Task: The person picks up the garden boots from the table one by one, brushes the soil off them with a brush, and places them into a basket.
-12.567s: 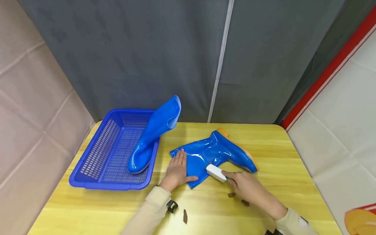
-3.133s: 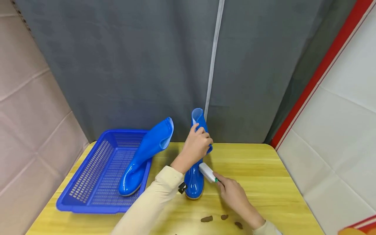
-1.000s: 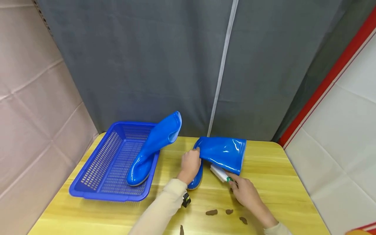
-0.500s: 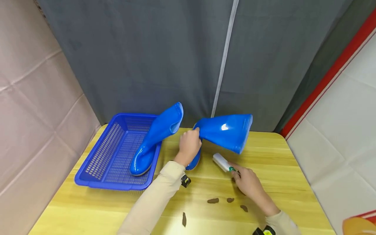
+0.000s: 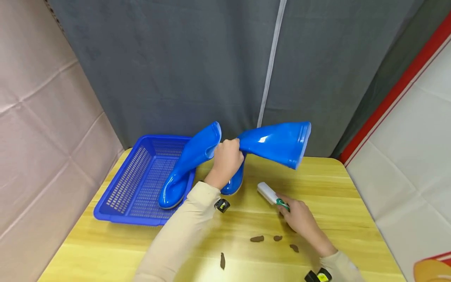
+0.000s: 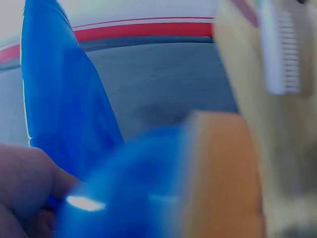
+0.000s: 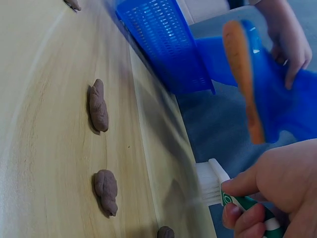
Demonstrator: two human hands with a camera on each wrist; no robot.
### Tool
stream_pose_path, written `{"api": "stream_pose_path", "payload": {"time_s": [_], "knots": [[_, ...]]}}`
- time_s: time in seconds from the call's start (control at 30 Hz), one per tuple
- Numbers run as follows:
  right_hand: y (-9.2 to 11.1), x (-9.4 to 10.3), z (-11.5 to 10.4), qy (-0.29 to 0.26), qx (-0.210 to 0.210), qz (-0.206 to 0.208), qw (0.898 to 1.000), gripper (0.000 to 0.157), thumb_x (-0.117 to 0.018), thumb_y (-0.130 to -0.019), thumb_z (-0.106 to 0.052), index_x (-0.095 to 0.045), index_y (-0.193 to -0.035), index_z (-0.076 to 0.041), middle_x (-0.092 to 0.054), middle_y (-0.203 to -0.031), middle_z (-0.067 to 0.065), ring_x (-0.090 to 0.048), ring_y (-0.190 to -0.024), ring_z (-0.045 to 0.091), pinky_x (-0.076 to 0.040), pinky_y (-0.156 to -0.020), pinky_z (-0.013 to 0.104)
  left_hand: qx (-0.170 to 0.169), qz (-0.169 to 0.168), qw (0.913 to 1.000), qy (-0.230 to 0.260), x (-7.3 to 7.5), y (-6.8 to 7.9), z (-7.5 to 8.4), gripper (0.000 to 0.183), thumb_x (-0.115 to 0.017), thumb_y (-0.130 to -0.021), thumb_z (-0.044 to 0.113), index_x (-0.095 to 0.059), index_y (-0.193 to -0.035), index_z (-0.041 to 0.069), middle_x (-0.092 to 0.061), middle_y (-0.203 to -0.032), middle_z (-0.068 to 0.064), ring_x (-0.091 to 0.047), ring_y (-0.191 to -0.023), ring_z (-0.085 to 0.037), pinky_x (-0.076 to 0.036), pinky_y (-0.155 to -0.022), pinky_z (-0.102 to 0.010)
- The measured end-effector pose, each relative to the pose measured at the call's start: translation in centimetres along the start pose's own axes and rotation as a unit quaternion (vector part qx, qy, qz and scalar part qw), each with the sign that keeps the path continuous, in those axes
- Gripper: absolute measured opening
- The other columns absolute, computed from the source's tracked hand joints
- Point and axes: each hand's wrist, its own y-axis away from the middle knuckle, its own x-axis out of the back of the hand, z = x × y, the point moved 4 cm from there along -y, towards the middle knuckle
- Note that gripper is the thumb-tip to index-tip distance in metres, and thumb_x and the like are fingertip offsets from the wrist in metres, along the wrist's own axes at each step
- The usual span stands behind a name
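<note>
A glossy blue rain boot (image 5: pixel 276 141) is held up off the table by my left hand (image 5: pixel 227 161), which grips it round the ankle. Its shaft points right and its toe hangs down. The orange sole (image 6: pixel 225 173) shows in the left wrist view. My right hand (image 5: pixel 300 218) holds a scrub brush (image 5: pixel 267 192) by its green handle, low over the table and apart from the boot. The white bristles (image 7: pixel 209 183) face the table in the right wrist view. Another blue rain boot (image 5: pixel 197 150) leans in the blue plastic basket (image 5: pixel 127 219), its shaft over the right rim.
Several brown clay-like lumps (image 5: pixel 257 238) lie on the wooden table (image 5: pixel 317 176) near its front; one long lump (image 5: pixel 222 261) is nearer to me. A grey curtain (image 5: pixel 176 70) hangs behind the table, and pale panels stand at both sides.
Earlier, the boot lay flat under my left palm, then stood upright while brushed. My left hand now grips its ankle and has raised it; the brush has drawn away from it.
</note>
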Motion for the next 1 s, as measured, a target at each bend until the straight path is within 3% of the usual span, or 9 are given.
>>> {"api": "stream_pose_path", "payload": {"time_s": [0.2,0.3,0.53,0.73,0.9,1.0], "knots": [[-0.1,-0.5,-0.2,0.002,0.008,-0.011,1.000,0.043,-0.060,-0.098,-0.015,-0.056,-0.141,-0.010,-0.073,-0.099,0.015,-0.042,-0.046,0.008,-0.035,-0.043,0.021,0.022,-0.014,0.9994,0.024,2.4,-0.5,0.1,0.019,-0.056,-0.094,0.007,-0.065,-0.077,0.005,-0.064,-0.064,-0.008,-0.066,-0.057,-0.021,-0.057,-0.054,-0.031],[-0.1,-0.6,-0.2,0.003,0.007,-0.012,1.000,0.043,-0.061,-0.098,-0.015,-0.056,-0.140,-0.010,-0.073,-0.102,0.017,-0.041,-0.046,0.009,-0.035,-0.043,0.021,0.023,-0.005,0.9993,0.030,3.3,-0.9,0.0,0.020,-0.055,-0.093,0.007,-0.063,-0.074,0.006,-0.060,-0.062,-0.008,-0.065,-0.058,-0.022,-0.057,-0.055,-0.034],[-0.2,-0.5,-0.1,0.007,0.012,-0.010,1.000,0.044,-0.061,-0.097,-0.015,-0.055,-0.141,-0.009,-0.073,-0.101,0.018,-0.040,-0.045,0.009,-0.034,-0.043,0.021,0.020,0.020,0.9987,0.042,7.0,-3.0,-0.7,0.028,-0.052,-0.091,0.004,-0.050,-0.064,0.011,-0.043,-0.058,-0.003,-0.052,-0.054,-0.021,-0.043,-0.049,-0.031],[-0.3,-0.6,-0.2,0.009,0.012,-0.013,1.000,0.044,-0.061,-0.098,-0.015,-0.055,-0.141,-0.010,-0.073,-0.097,0.014,-0.039,-0.045,0.008,-0.033,-0.043,0.021,0.031,0.033,0.9978,0.049,9.4,-4.1,-2.1,0.022,-0.052,-0.092,0.007,-0.058,-0.071,0.009,-0.059,-0.065,-0.008,-0.062,-0.061,-0.025,-0.054,-0.058,-0.041],[-0.3,-0.5,-0.2,0.008,0.014,-0.015,1.000,0.045,-0.061,-0.097,-0.013,-0.055,-0.141,-0.009,-0.073,-0.102,0.016,-0.040,-0.046,0.009,-0.034,-0.043,0.022,0.042,0.035,0.9970,0.055,10.7,-4.1,-3.7,0.019,-0.053,-0.095,0.010,-0.068,-0.085,0.006,-0.067,-0.073,-0.011,-0.066,-0.065,-0.027,-0.058,-0.062,-0.043],[-0.3,-0.4,-0.2,0.015,0.015,-0.010,1.000,0.045,-0.062,-0.097,-0.014,-0.055,-0.141,-0.009,-0.073,-0.097,0.015,-0.040,-0.047,0.010,-0.034,-0.045,0.021,0.041,0.044,0.9969,0.051,11.5,-4.1,-4.8,0.019,-0.053,-0.095,0.010,-0.068,-0.085,0.005,-0.067,-0.074,-0.012,-0.065,-0.064,-0.029,-0.057,-0.061,-0.044]]}}
